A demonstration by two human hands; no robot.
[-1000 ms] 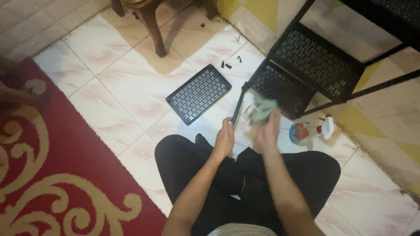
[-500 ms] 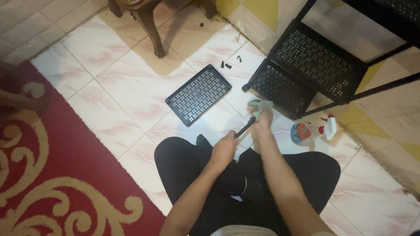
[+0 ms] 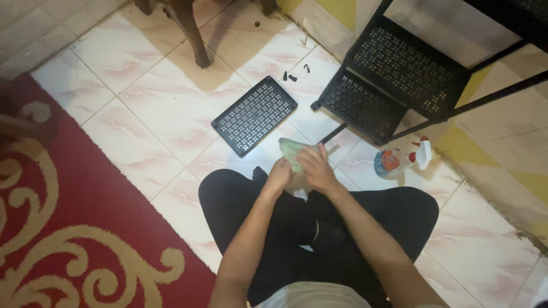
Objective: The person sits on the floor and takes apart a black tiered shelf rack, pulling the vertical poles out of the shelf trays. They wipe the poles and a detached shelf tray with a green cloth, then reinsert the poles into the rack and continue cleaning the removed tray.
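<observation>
While gripped, black rod (image 3: 333, 134) apparently points up-right.

Both forearms reaching forward, left hand (image 3: 279, 171) fisted, right hand (image 3: 315, 169) flat, hands touching

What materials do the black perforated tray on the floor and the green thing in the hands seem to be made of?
Perforated tray: probably metal or hard plastic, matt black; stiff flat panel with punched holes.
Green thing: likely soft cloth; it crumples under the right hand. The left hand is beside it.

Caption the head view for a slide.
Seated on tile, both hands, left hand and right hand, wipe a black rod with a green cloth.
</observation>
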